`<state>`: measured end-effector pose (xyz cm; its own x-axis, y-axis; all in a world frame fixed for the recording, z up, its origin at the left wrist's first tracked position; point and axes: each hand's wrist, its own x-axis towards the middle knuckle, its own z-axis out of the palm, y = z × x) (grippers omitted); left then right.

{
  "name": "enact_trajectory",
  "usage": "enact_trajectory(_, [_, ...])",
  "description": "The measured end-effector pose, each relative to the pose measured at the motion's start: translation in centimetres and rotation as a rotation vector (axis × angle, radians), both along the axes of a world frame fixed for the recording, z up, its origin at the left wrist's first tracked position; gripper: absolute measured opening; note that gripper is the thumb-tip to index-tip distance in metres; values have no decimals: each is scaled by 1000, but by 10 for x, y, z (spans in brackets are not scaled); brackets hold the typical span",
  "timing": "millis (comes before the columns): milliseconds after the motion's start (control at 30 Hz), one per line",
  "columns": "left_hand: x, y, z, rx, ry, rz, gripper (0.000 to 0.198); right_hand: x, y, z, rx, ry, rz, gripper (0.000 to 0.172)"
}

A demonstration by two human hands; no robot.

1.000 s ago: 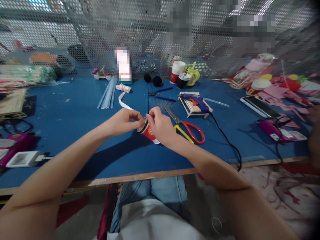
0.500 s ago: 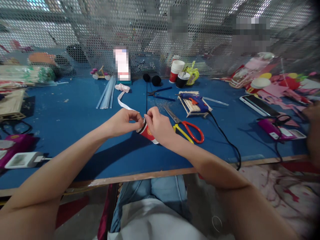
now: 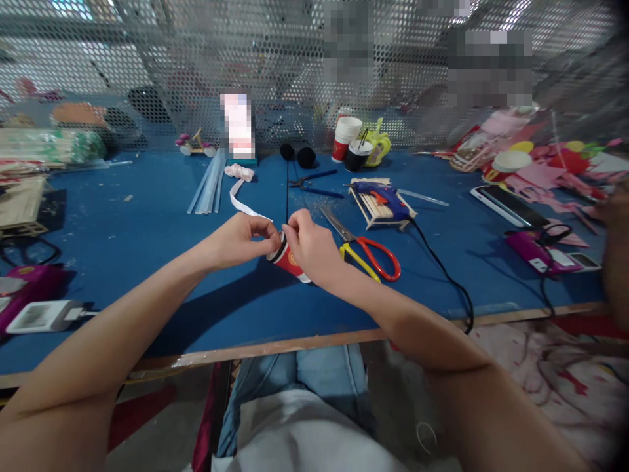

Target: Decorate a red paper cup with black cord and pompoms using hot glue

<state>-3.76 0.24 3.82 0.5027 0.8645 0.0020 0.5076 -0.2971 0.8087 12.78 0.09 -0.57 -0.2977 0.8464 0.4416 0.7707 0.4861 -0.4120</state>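
A small red paper cup (image 3: 291,261) lies tilted between my hands, its mouth toward the left and its white base toward the lower right. Black cord (image 3: 281,249) circles the cup near its rim. My left hand (image 3: 246,239) pinches the cup at the mouth, thumb and fingertips closed there. Wrapped over the cup's upper side, my right hand (image 3: 314,246) has its fingertips by the rim and cord. The black strand runs back to black yarn balls (image 3: 307,157). White ribbon (image 3: 240,200) reaches up to my left fingers; whether they touch it is hidden.
Scissors (image 3: 371,255) with red and yellow handles lie right of the cup. Behind are pliers (image 3: 317,183), a glue gun (image 3: 381,196) on a stick rack, and stacked paper cups (image 3: 346,137). Glue sticks (image 3: 209,187) lie left of the ribbon. Someone's arm (image 3: 616,255) is at the right edge.
The view has shifted very slightly. Both hands stay on the cup in nearly the same pose.
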Motion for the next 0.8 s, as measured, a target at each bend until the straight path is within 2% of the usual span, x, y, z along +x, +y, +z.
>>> enact_trajectory(633, [3,-1,-3,-84,-52,69,6,-2,-2,0,12,-41,19,13])
enact_trajectory(800, [2,0,0,-143,-92,38,9,-1,-2,1,21,-32,19,15])
